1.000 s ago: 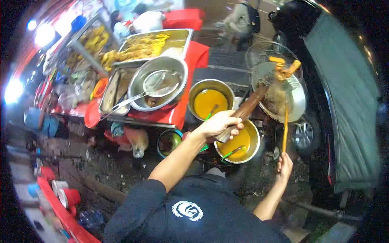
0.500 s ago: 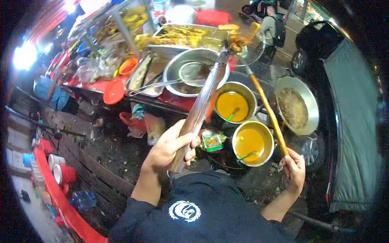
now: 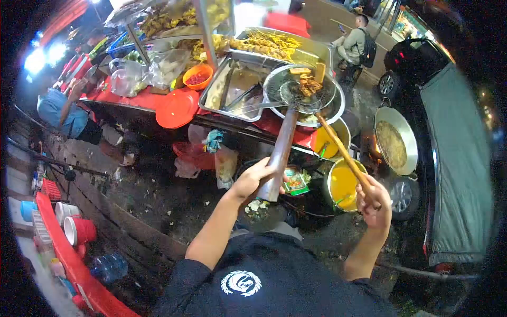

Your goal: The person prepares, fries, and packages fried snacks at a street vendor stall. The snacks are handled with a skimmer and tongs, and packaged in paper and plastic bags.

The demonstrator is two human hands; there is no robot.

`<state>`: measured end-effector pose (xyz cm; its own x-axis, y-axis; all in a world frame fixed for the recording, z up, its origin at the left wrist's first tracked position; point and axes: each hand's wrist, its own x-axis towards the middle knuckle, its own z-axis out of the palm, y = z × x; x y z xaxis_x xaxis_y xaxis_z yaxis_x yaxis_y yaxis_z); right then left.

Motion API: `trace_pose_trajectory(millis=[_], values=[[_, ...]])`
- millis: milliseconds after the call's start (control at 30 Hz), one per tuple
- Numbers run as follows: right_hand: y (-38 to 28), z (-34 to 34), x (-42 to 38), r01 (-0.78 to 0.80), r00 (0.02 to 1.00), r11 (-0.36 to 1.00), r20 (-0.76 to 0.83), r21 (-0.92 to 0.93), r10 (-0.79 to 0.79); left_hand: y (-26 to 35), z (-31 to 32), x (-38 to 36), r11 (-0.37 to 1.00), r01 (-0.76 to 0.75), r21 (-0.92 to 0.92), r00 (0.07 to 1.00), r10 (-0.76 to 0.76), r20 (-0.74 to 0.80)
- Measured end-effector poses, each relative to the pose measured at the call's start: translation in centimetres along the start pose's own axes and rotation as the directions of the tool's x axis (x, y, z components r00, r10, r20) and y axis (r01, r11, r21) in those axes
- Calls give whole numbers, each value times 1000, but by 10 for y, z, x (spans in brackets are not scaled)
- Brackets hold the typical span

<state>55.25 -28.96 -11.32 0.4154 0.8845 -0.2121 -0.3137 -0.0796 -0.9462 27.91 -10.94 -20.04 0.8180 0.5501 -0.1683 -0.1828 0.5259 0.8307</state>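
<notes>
My left hand [image 3: 257,179] is wrapped round the thick dark wooden handle [image 3: 281,150] of a wire skimmer [image 3: 288,91]. On its mesh lie browned fried pieces [image 3: 310,85] and some yellowish blocks [image 3: 300,71]. Beneath the skimmer is a steel basin [image 3: 339,108] on the stall table. My right hand [image 3: 376,203] grips a slimmer, lighter wooden-handled utensil [image 3: 346,154]. Its far end reaches the lower edge of the skimmer, and the head's shape cannot be made out. Two pots of orange-yellow liquid, a rear pot [image 3: 328,143] and a front pot [image 3: 346,185], stand below the utensil.
A large wok [image 3: 395,142] of bubbling oil sits at right, with flame beside it. A tray of yellow skewers [image 3: 272,46], a metal tray [image 3: 232,87], a red lid [image 3: 177,108] and an orange bowl [image 3: 198,77] occupy the table. A seated person [image 3: 355,47] and a parked car are beyond.
The skimmer with the fried pieces has moved left, from beside the steel basin to over it. The right-hand utensil has followed, and the whole view has shifted.
</notes>
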Motion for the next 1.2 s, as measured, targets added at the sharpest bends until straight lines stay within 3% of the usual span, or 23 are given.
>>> trace_pose_trajectory(millis=[67, 133, 167, 200, 233, 267, 333, 367, 400, 433, 500, 533, 600, 667, 733, 800, 933, 1000, 1100, 1133, 1167, 1200], values=[[25, 8, 0, 4, 996, 997, -85, 83, 3, 0, -18, -6, 997, 37, -61, 999, -37, -9], [54, 1, 6, 18, 1000, 871, -30, 492, -3, -17, -48, -14, 987, 77, -139, 994, -86, -63], [69, 0, 11, -12, 999, 805, 49, 593, -21, -19, -67, -23, 991, 103, -87, 989, -112, -101], [89, 4, 14, -21, 1000, 730, 23, 683, 7, -23, -86, -31, 990, 133, -35, 981, -137, -139], [113, -4, 22, -96, 995, 686, 94, 721, 40, -37, -108, -40, 992, 127, 24, 975, -120, -186], [137, -9, 31, -175, 983, 639, 172, 749, 68, -61, -136, -48, 977, 202, 74, 928, -166, -334], [189, -1, 42, -283, 952, 495, 180, 821, 246, -144, -221, -66, 927, 371, 50, 805, -294, -515], [218, -1, 46, -312, 934, 490, 168, 814, 317, -187, -258, -88, 885, 454, 100, 749, -319, -581], [245, -2, 51, -342, 910, 485, 157, 805, 383, -219, -295, -112, 857, 507, 97, 754, -386, -532], [275, -5, 51, -351, 884, 487, 112, 800, 453, -232, -305, -144, 830, 558, -1, 683, -460, -566], [326, -1, 50, -338, 796, 510, -48, 791, 603, -223, -288, -201, 845, 499, -195, 506, -466, -725], [353, -1, 43, -316, 721, 534, -167, 784, 672, -218, -289, -226, 860, 472, -193, 507, -444, -739], [448, -50, 32, -494, 765, 636, -52, 592, 642, -212, -292, -264, 856, 483, -183, 455, -424, -784], [460, -34, 1, -616, 694, 754, -295, 228, 657, -215, -304, -290, 915, 307, -261, 401, -373, -837], [454, -16, -38, -431, 901, 848, -204, -309, 384, -206, -307, -301, 913, 285, -291, 327, -378, -866], [469, -16, -22, -441, 897, 804, -172, -400, 407, -185, -311, -307, 959, 154, -240, 388, -282, -878], [501, 38, 48, -411, 884, 633, -115, -656, 454, -143, -327, -290, 976, 70, -206, 428, -217, -878], [526, 74, 84, -379, 871, 537, -96, -754, 481, -110, -335, -278, 966, 134, -222, 383, -258, -887], [556, 106, 130, -310, 855, 392, -74, -866, 513, -81, -365, -275, 977, 104, -189, 422, -215, -881], [632, 66, 177, 424, 800, 184, 462, -887, 382, -77, -378, -276, 977, 107, -184, 415, -212, -885], [642, 101, 190, 309, 904, 175, 345, -935, 251, -69, -393, -277, 981, 78, -176, 430, -192, -882], [607, 152, 201, 81, 915, 516, 269, -853, 301, -61, -408, -279, 985, 51, -167, 446, -173, -878]])
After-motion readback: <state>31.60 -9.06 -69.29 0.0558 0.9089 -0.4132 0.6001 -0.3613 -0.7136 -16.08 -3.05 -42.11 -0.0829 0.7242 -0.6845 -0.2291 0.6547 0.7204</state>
